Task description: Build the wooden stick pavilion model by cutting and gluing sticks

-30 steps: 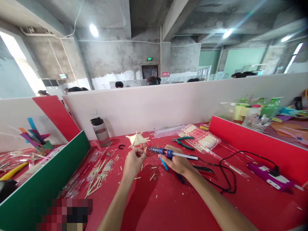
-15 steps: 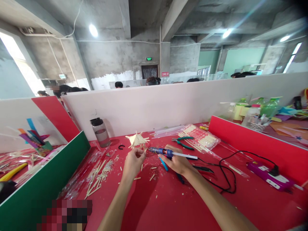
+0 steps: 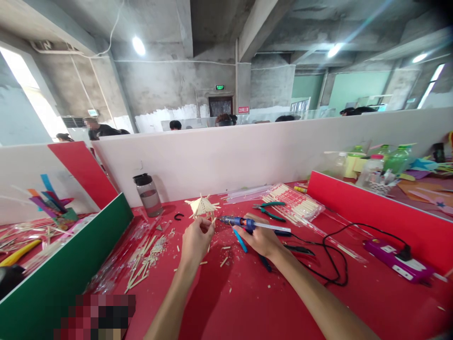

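A long white partition (image 3: 247,151) bounds the far side of a red tabletop (image 3: 240,307), walled by a dark green divider (image 3: 85,250) at left and a bright red divider (image 3: 368,210) at right. Well apart from both lie the bare right hand (image 3: 261,238) and left hand (image 3: 195,240), the former clamped around a blue glue gun (image 3: 232,221) with its nozzle just beside the latter's fingertips, which meet at the near edge of a peak-roofed model (image 3: 203,205) of pale wooden sticks; whether they grip it cannot be told.
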